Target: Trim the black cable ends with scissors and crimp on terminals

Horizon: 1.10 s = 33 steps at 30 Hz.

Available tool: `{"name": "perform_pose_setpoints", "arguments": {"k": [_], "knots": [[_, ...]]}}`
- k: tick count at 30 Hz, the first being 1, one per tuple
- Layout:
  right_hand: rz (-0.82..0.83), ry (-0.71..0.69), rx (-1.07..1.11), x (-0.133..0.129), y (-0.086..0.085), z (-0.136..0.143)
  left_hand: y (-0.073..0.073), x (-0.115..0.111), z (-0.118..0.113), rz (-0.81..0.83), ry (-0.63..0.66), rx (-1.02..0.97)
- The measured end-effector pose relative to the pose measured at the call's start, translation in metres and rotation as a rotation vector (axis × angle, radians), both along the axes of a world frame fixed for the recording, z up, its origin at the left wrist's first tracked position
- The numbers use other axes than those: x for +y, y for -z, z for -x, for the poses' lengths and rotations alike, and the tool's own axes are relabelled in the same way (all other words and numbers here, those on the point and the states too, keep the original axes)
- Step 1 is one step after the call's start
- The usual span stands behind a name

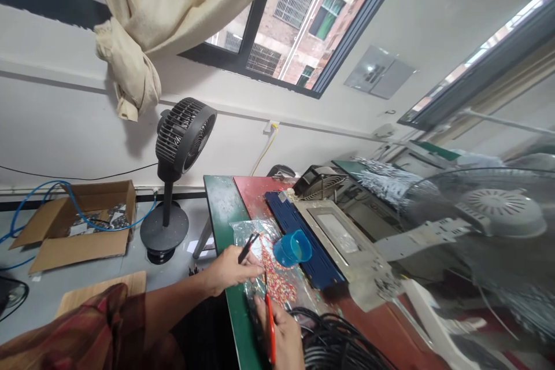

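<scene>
My left hand [234, 270] is closed over the table's near edge, pinching dark cable ends [248, 247] that stick up past the fingers. Lower down, my right hand [284, 332] grips red-handled pliers [270, 326], their dark tip pointing up close to my left fingertips. Whether the jaws touch the cable cannot be made out. Beyond both hands, many small red, orange and white bits [280, 286] lie on a clear plastic bag [255, 226]. A blue plastic cup [292, 248] stands tilted in view beside them. Coiled black cable [333, 341] lies right of my right hand.
Behind the cup lie a dark blue bar [303, 240] and a beige machine [333, 231]. A black pedestal fan [182, 139] stands left of the table, near an open cardboard box [87, 225] with blue tubing. A large blurred fan [494, 214] is at right.
</scene>
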State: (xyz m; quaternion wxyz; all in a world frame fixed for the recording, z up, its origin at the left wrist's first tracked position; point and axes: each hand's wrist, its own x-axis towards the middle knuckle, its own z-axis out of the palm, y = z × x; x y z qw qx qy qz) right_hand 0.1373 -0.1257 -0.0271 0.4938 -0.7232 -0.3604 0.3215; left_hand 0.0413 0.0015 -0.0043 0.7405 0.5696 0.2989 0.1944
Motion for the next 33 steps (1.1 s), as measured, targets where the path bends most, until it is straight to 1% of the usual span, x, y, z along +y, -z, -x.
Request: {"name": "perform_pose_setpoints", "arguments": {"k": [3, 6, 9, 12, 17, 20, 22, 25, 27, 28, 30, 33], "knots": [[0.019, 0.023, 0.084, 0.000, -0.002, -0.001, 0.000, -0.001, 0.002, 0.100, 0.043, -0.019], [0.043, 0.093, 0.262, -0.002, -0.009, -0.002, 0.000, -0.003, 0.005, 0.143, 0.056, -0.006], [-0.020, 0.191, 0.473, -0.004, -0.019, -0.001, 0.001, -0.008, 0.007, 0.188, 0.092, -0.017], [-0.083, 0.215, 0.619, -0.003, -0.024, 0.000, 0.000, -0.015, 0.007, 0.225, 0.126, -0.045], [-0.115, 0.213, 0.639, -0.003, -0.023, 0.000, -0.001, -0.024, 0.006, 0.238, 0.210, -0.070], [-0.103, 0.194, 0.613, -0.003, -0.021, 0.000, 0.001, -0.026, 0.006, 0.212, 0.203, -0.065], [-0.093, 0.186, 0.564, -0.003, -0.020, 0.000, 0.003, -0.026, 0.006, 0.145, 0.175, -0.057], [-0.096, 0.173, 0.464, -0.002, -0.019, -0.001, 0.004, -0.027, 0.007, -0.021, 0.112, -0.042], [-0.098, 0.161, 0.441, -0.001, -0.018, -0.002, 0.004, -0.027, 0.007, -0.114, 0.095, -0.033], [-0.094, 0.156, 0.457, -0.002, -0.018, -0.002, 0.005, -0.027, 0.007, -0.130, 0.100, -0.041], [-0.085, 0.143, 0.533, -0.002, -0.019, -0.001, 0.006, -0.028, 0.007, -0.092, 0.124, -0.092], [-0.104, 0.129, 0.656, -0.004, -0.019, 0.000, 0.009, -0.029, 0.005, 0.063, 0.168, -0.165]]}}
